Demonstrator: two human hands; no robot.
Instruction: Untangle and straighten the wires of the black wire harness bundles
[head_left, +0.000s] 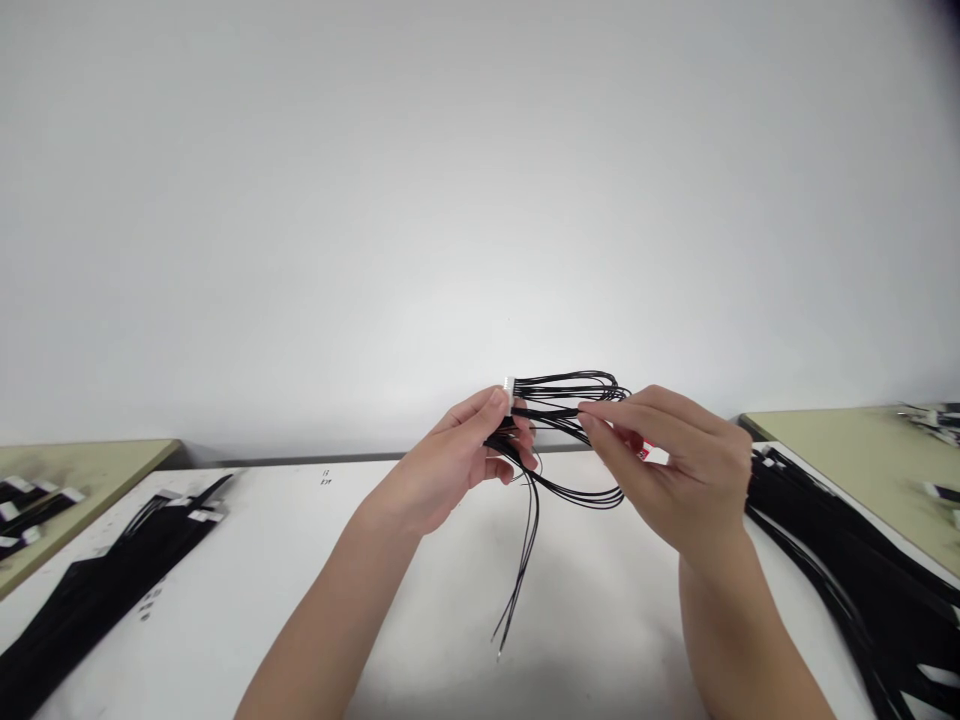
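Note:
My left hand (480, 440) grips a white connector (509, 395) between thumb and fingers, along with part of the black wires that run from it. The black wires (574, 382) loop out to the right from the connector and curve back below. Two loose wire ends (517, 590) dangle under my left hand. Thumb and index finger of my right hand (667, 450) pinch one black wire a short way right of the connector. A small red patch (643, 450) shows by my right fingers; what it is I cannot make out.
On the white table (300, 570), a bundle of black wires (120, 570) lies left and another black bundle (847, 570) right. Beige side tables (127, 465) flank it, with more connectors and wires on them. A white wall (450, 200) rises behind.

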